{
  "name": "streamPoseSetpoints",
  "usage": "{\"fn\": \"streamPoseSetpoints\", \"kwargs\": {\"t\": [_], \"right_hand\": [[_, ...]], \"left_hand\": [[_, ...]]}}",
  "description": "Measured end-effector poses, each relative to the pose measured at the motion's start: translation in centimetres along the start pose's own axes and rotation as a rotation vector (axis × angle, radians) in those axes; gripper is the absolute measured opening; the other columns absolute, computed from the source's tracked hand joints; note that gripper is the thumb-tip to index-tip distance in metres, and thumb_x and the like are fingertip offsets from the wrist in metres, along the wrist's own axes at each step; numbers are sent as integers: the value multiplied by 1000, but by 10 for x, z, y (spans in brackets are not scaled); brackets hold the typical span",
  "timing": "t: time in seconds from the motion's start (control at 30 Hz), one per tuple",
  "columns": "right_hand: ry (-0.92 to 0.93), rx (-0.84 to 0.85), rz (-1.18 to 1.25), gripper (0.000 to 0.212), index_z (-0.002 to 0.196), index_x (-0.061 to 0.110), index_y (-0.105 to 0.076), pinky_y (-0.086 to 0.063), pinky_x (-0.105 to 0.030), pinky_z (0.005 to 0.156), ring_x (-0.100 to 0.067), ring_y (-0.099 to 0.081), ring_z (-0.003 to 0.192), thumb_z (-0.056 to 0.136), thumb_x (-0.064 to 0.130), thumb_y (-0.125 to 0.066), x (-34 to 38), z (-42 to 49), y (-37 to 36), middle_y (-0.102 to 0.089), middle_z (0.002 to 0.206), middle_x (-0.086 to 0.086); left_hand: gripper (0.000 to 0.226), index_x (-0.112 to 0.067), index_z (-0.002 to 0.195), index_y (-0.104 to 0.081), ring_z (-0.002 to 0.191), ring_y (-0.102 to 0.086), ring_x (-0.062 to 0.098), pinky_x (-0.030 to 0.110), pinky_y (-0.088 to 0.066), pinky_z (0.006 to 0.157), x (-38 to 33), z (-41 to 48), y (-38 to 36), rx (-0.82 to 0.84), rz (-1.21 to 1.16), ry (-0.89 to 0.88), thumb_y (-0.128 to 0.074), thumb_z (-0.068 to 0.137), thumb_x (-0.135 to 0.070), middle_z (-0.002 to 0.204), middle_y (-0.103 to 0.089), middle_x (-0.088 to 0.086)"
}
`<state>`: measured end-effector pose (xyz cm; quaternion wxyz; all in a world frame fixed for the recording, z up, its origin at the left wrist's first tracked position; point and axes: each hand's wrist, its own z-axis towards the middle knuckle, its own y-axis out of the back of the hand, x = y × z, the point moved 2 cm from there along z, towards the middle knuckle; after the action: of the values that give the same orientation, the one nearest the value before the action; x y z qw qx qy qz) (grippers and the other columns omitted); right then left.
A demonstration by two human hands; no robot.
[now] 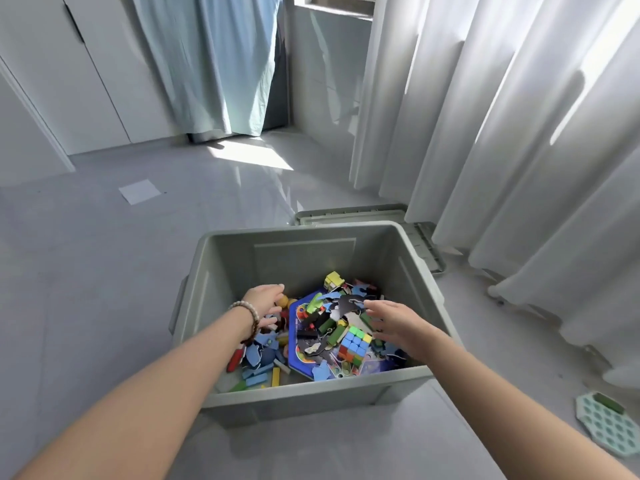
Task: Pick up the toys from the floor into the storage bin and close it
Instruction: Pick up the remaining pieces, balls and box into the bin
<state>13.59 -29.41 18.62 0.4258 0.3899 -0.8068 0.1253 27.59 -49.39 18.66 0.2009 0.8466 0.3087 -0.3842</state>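
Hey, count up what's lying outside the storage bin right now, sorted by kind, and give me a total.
Bin lid: 1
Teal honeycomb board: 1
Green block, lying on that board: 1
White paper sheet: 1
Total: 4

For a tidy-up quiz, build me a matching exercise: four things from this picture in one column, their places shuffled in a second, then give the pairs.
1. puzzle cube
2. lid
3. honeycomb board
4. bead bracelet

A. on the floor behind the storage bin
B. worn just behind the left hand
C. inside the storage bin
D. on the floor, right of the storage bin

Pairs: 1-C, 2-A, 3-D, 4-B
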Motion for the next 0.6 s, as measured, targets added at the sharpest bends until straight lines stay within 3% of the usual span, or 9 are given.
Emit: {"fn": "streamPoseSetpoints", "kwargs": {"t": [0.13,0.2,0.27,0.37,0.5,0.6], "right_hand": [[36,-114,-26,30,116,11,-58,-50,-30,83,-17,-57,100,93,28,-56,-7,-31,65,-59,110,-3],[44,-180,-43,30,117,12,-58,-49,-34,92,-19,-56,105,92,29,-57,-15,-50,108,-59,115,-3],[39,-276,-66,24,113,15,-56,-47,-34,93,-21,-54,108,93,29,-55,-27,-76,154,-57,120,-5],[18,-431,-161,19,108,15,-57,-46,-34,88,-19,-52,97,92,27,-56,-60,-116,224,-58,115,-10],[-95,-571,-216,44,127,9,-53,-39,-26,87,-21,-54,108,89,31,-61,-134,-174,312,-56,126,-10],[-224,-655,-142,52,131,12,-48,-39,-28,87,-21,-52,111,88,37,-62,-200,-213,367,-51,134,-9]], "left_hand": [[36,-13,130,-49,115,-53,22,37,-43,96,-21,-20,-55,69,164,-90,-46,96,-25,125,-56,5],[35,-12,127,-52,108,-55,21,38,-44,97,-31,-32,-92,106,251,-172,-49,95,-26,108,-58,4],[35,-10,125,-53,108,-55,21,35,-44,97,-41,-46,-135,138,335,-281,-52,94,-26,115,-59,6],[36,-11,124,-53,112,-56,21,28,-43,93,-51,-66,-206,186,476,-433,-55,92,-28,125,-58,5],[43,-11,129,-49,117,-53,24,30,-39,99,-42,-96,-310,265,694,-540,-52,92,-33,131,-54,6],[48,-9,133,-44,123,-49,25,32,-37,102,-15,-109,-388,388,825,-544,-52,93,-33,138,-48,9]]}}
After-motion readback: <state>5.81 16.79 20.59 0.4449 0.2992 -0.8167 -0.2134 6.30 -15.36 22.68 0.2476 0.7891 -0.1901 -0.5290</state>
